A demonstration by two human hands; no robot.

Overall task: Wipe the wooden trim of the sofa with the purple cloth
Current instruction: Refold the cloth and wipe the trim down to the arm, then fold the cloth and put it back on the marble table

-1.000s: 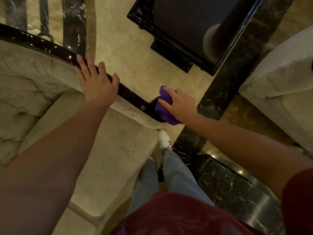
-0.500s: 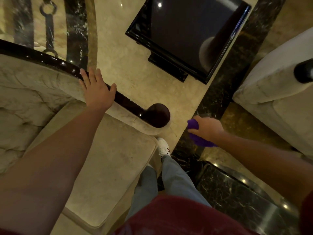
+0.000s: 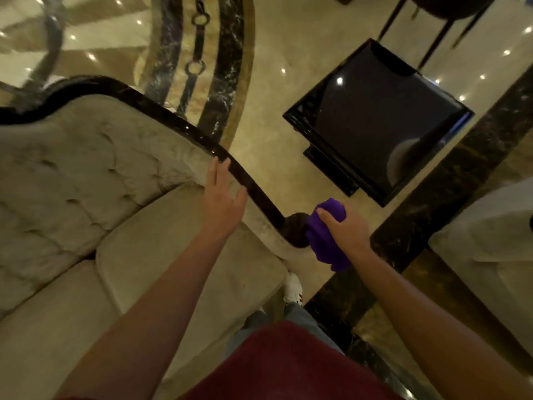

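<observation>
A beige tufted sofa (image 3: 86,197) fills the left side, edged by dark glossy wooden trim (image 3: 178,124) that runs down its arm to a round knob (image 3: 295,229). The purple cloth (image 3: 327,243) is bunched in my right hand (image 3: 343,226) and pressed against the right side of that knob. My left hand (image 3: 222,197) rests flat on the arm's top, fingers spread, its fingertips touching the trim above the knob.
A black glossy square side table (image 3: 375,119) stands on the marble floor beyond the sofa arm. A second pale sofa (image 3: 490,241) sits at the right edge. Dark chair legs (image 3: 432,39) show at top right. My jeans and white shoe (image 3: 292,288) are below.
My right hand, which had pulled the cloth away from the knob, is back against it. The view has tilted up, showing more of the sofa back.
</observation>
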